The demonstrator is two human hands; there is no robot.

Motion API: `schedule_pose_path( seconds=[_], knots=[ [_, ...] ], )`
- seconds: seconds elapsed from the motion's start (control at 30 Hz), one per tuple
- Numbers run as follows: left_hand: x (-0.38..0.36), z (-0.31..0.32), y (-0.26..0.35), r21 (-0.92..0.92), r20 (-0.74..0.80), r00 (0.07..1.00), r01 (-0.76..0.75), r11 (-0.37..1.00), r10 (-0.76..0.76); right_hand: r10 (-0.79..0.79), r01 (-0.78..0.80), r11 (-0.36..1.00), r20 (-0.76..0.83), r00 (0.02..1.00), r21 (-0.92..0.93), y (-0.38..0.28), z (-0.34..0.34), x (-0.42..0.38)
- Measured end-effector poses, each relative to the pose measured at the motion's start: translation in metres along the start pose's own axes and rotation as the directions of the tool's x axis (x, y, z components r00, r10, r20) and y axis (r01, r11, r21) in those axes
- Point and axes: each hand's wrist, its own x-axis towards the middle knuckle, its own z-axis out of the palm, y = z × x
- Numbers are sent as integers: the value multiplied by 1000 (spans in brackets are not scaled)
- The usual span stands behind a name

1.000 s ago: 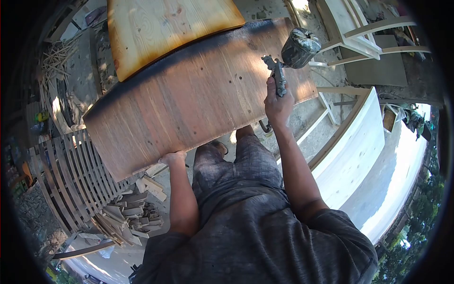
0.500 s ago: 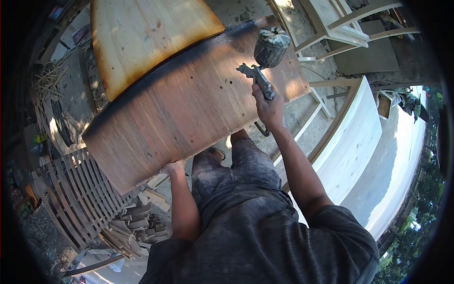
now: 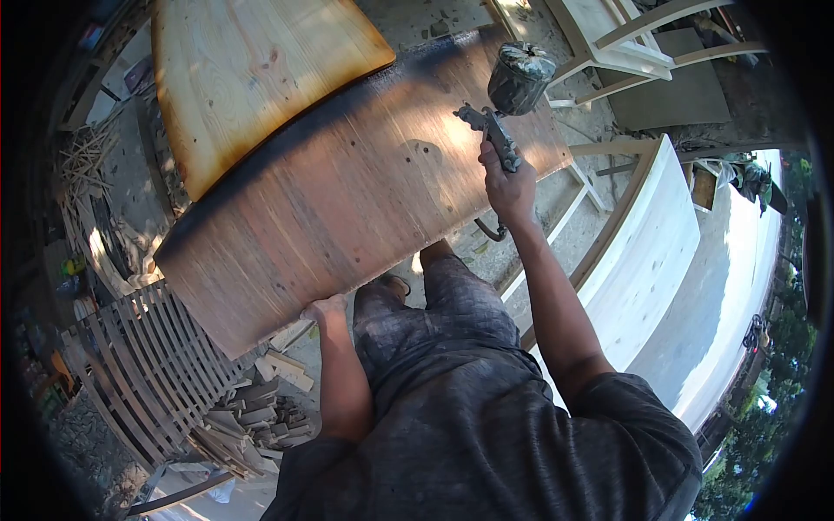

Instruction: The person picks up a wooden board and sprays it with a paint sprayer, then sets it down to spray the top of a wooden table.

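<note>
My right hand (image 3: pixel 511 184) is closed around the handle of a paint spray gun (image 3: pixel 497 135), with a paint-stained cup (image 3: pixel 521 78) attached to it. The gun is held above the right part of a brown wooden board (image 3: pixel 295 208) whose curved far edge is darkened almost to black. At the board's near edge, my left hand (image 3: pixel 326 308) grips the rim, its fingers partly hidden by the wood. Just beyond the dark edge lies a pale pine panel (image 3: pixel 261 78) with scorched-looking brown borders.
A slatted wooden piece (image 3: pixel 152 347) stands at the left, near a pile of wood offcuts (image 3: pixel 261 412). Whitish panels (image 3: pixel 638 260) lean on the right, with pale wooden frames (image 3: pixel 643 52) behind. A hose (image 3: pixel 491 230) hangs below my right hand.
My right hand has shifted right with the spray gun, and the gun's tilt has changed slightly. My left hand stays on the board's near edge. The view has moved a little.
</note>
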Motion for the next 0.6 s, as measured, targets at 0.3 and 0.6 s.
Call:
schedule_pose_path(
  seconds=[0.3, 0.6],
  knots=[
    [-29, 25, -20, -23, -116, 992, 46, 999, -49, 35, -43, 998, 136, 990, 53, 6, -18, 30],
    [-86, 60, -46, -89, -160, 984, 66, 994, -80, 44, -55, 994, 111, 993, 94, 12, -28, 68]
  ],
)
